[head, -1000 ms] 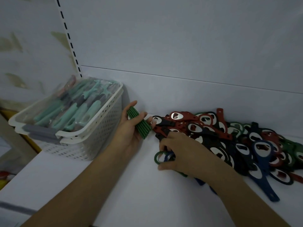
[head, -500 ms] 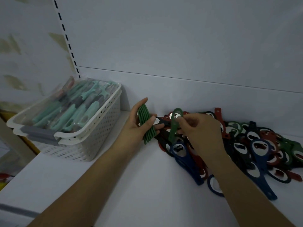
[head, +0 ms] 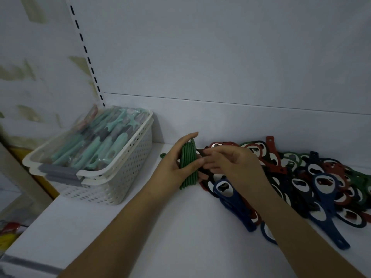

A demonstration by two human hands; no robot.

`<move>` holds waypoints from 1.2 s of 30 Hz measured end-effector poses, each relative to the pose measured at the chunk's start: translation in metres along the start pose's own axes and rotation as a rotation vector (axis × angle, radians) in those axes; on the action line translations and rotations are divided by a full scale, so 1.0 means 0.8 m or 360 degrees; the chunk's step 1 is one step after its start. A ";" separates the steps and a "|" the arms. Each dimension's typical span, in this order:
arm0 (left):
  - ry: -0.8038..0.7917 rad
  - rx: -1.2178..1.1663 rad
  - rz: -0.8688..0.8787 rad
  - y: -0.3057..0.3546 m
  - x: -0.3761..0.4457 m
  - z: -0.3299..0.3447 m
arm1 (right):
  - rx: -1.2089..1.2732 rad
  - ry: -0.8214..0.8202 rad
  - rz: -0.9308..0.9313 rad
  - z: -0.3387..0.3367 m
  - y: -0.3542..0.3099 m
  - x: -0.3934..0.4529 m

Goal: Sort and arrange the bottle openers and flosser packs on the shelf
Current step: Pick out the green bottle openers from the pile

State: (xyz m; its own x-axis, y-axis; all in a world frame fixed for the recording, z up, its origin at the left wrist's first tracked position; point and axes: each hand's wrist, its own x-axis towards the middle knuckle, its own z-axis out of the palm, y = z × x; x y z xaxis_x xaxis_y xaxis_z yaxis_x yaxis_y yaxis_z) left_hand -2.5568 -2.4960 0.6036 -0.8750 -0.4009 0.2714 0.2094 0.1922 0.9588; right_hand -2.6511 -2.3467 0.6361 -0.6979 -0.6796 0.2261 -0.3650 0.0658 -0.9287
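My left hand (head: 170, 171) grips a stack of green bottle openers (head: 187, 167) standing on edge on the white shelf (head: 140, 227), thumb across its front. My right hand (head: 234, 163) reaches in from the right, its fingertips against the stack's right side; I see nothing held in it. A loose pile of red, black, blue and green bottle openers (head: 313, 177) spreads to the right, with a blue opener (head: 226, 189) just below my right hand. Teal and grey flosser packs (head: 96, 143) fill a white perforated basket (head: 120, 177) on the left.
The shelf's back wall (head: 220, 121) rises right behind the hands and pile. A slotted upright (head: 88, 57) stands behind the basket. The tip of another green opener (head: 163, 155) shows behind my left hand. Bare shelf lies in front of the hands.
My right hand lifted a green opener out of the pile and carried it left onto the stack in my left hand. The stack now stands more upright.
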 end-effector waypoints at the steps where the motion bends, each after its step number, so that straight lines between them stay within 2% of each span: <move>1: 0.0064 -0.0027 -0.0001 0.002 0.001 -0.004 | -0.0033 0.0091 -0.0003 -0.001 0.001 0.000; 3: 0.0250 -0.0142 -0.0059 0.004 0.005 -0.014 | -0.0258 0.0200 -0.0031 -0.001 0.002 0.000; 6: 0.0493 -0.0287 -0.0155 0.000 0.011 -0.022 | -0.0835 0.0014 -0.0028 0.013 0.008 0.010; 11: 0.0685 -0.0637 -0.0163 0.002 0.014 -0.022 | -0.1377 -0.0275 -0.0320 0.053 0.017 0.045; 15: 0.0773 -0.0663 -0.0084 0.006 0.013 -0.019 | -0.1811 -0.0206 -0.0534 0.076 0.031 0.057; 21: 0.0731 -0.0758 0.0007 0.007 0.012 -0.022 | -0.1634 -0.0021 -0.0623 0.086 0.042 0.055; 25: 0.0713 -0.0881 -0.0006 0.006 0.011 -0.025 | -0.1745 -0.0068 -0.0685 0.091 0.042 0.051; 28: 0.0637 -0.0908 -0.0016 0.005 0.010 -0.023 | -0.1835 -0.0268 -0.0743 0.094 0.041 0.055; 30: 0.0616 -0.0919 -0.0034 0.006 0.011 -0.023 | -0.1898 -0.0259 -0.0761 0.091 0.036 0.060; 31: 0.0609 -0.0905 -0.0019 0.007 0.011 -0.023 | -0.1894 -0.0199 -0.0752 0.088 0.032 0.060; 33: 0.0564 -0.0862 0.0048 0.011 0.009 -0.021 | -0.1726 0.0095 -0.0726 0.076 0.018 0.055; 36: 0.0466 -0.0765 0.0112 0.015 0.006 -0.020 | -0.1398 0.0354 -0.0440 0.041 -0.005 0.051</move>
State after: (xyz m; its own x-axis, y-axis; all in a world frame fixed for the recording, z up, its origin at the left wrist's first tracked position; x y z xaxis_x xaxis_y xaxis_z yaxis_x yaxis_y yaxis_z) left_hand -2.5514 -2.5101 0.6174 -0.7088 -0.6465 0.2823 0.4976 -0.1746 0.8497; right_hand -2.6581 -2.3985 0.6392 -0.5856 -0.6044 0.5402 -0.8051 0.5111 -0.3008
